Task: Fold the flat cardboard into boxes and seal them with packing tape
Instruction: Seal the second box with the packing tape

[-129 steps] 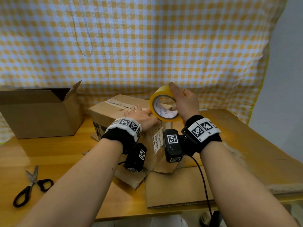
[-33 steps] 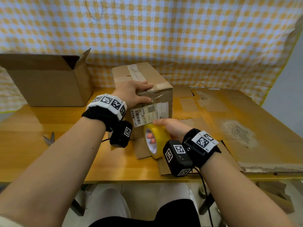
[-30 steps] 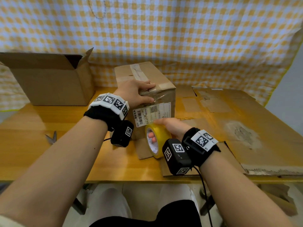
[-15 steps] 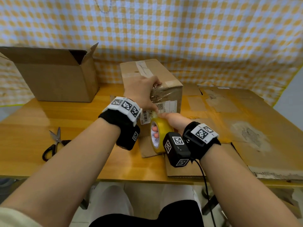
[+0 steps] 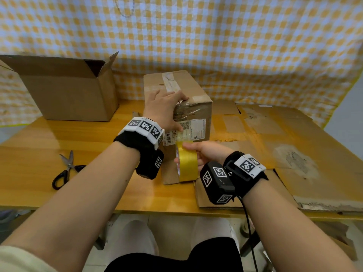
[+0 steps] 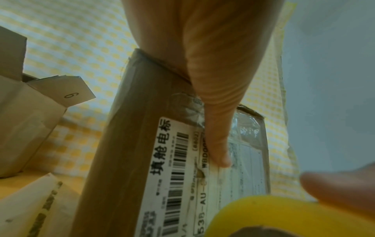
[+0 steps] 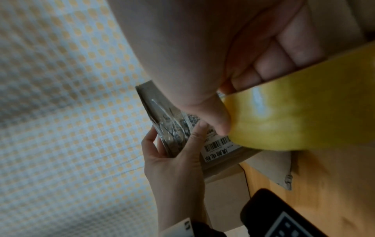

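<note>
Tape roll: the yellow tape roll (image 5: pixel 186 161) has come up off the tabletop (image 5: pixel 88 144) since a second ago and is now tipped toward the lower front of the closed box (image 5: pixel 188 108), with a short strip of clear tape (image 5: pixel 183 136) stretched from roll to box.
Right hand: the right hand (image 5: pixel 204 152) grips the roll, thumb over the outer band and fingers curled through the core, wrist low and nearest the body.
Left hand: the left hand (image 5: pixel 165 108) has slid down; its fingers lie over the box's top front edge while the thumb presses the tape end onto the shipping label (image 5: pixel 192 128).
Meaning: the run over the top and down the front looks laid, so the next need is probably to sever the strip.
Scissors: the scissors (image 5: pixel 64 169) lie on the tabletop to the left, well apart from both hands.
Flat cardboard: flat cardboard (image 5: pixel 265 134) lies spread on the right, not yet folded.
Open box: an open box (image 5: pixel 66 93) stands at the far left, flaps up and unsealed.
Backdrop: a checked cloth (image 5: pixel 196 36) hangs behind.
</note>
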